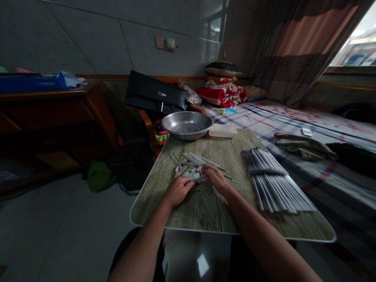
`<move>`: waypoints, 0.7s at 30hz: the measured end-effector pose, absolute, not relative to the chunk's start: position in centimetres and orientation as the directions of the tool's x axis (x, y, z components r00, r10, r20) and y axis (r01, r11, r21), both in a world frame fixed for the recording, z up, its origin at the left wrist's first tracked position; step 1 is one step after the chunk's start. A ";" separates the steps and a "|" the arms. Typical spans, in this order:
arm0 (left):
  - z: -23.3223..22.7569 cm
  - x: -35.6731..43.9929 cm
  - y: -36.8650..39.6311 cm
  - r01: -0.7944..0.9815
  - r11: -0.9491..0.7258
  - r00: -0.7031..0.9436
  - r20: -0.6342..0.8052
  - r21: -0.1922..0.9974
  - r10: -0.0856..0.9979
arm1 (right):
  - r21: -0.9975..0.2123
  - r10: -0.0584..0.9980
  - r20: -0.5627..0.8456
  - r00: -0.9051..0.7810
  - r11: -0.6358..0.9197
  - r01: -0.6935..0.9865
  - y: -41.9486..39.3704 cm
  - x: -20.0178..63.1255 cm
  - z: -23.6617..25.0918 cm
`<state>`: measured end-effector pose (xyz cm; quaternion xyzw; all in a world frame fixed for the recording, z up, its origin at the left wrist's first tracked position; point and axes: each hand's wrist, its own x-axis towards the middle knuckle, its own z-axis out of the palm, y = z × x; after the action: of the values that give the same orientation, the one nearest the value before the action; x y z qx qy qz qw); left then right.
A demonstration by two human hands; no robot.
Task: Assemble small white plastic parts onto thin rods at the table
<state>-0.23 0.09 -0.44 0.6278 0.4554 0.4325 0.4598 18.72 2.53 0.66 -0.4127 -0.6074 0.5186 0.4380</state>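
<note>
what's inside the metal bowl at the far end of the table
The metal bowl shows only bare, shiny inner wall and bottom; nothing visible inside. Its near rim hides the closest strip of the bottom, so anything small lying there cannot be seen.

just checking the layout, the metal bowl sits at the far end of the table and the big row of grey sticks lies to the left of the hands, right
Not quite. The head view shows the row of grey sticks lying to the right of the hands, beyond the right hand, not on the side of the left hand. The rest holds: the metal bowl sits at the far end of the table.
</note>
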 end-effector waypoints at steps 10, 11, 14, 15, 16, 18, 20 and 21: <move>0.0 0.2 0.0 0.257 -0.256 0.336 0.162 0.932 0.928 | -0.996 0.957 0.073 -0.282 0.082 0.021 2.7 18.7 0.3; 0.0 0.2 0.0 0.273 -0.249 0.350 0.145 0.929 0.926 | -0.997 0.956 0.068 -0.284 0.077 0.019 2.7 18.7 0.3; -0.1 0.3 -0.1 0.278 -0.219 0.354 0.112 0.935 0.928 | -0.997 0.957 0.064 -0.281 0.075 0.026 2.8 18.7 0.2; -0.2 0.3 -0.1 0.258 -0.208 0.340 0.113 0.943 0.933 | -0.996 0.958 0.069 -0.277 0.081 0.034 2.8 18.7 0.1; -0.2 0.4 -0.2 0.230 -0.196 0.317 0.117 0.953 0.941 | -0.995 0.959 0.073 -0.273 0.088 0.043 2.9 18.7 0.0; -0.4 0.6 -0.3 0.166 -0.171 0.250 0.126 0.971 0.960 | -0.994 0.962 0.073 -0.264 0.091 0.057 3.0 18.7 -0.3; -0.5 0.7 -0.4 0.128 -0.172 0.192 0.146 0.977 0.971 | -0.995 0.964 0.063 -0.259 0.080 0.054 3.2 18.8 -0.6; -0.5 0.8 -0.4 0.127 -0.193 0.178 0.169 0.973 0.969 | -0.996 0.964 0.057 -0.260 0.072 0.048 3.3 18.8 -0.7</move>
<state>0.75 -0.44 -0.51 0.6182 0.4436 0.4631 0.4546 18.80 3.26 -0.68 -0.4280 -0.5910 0.5299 0.4321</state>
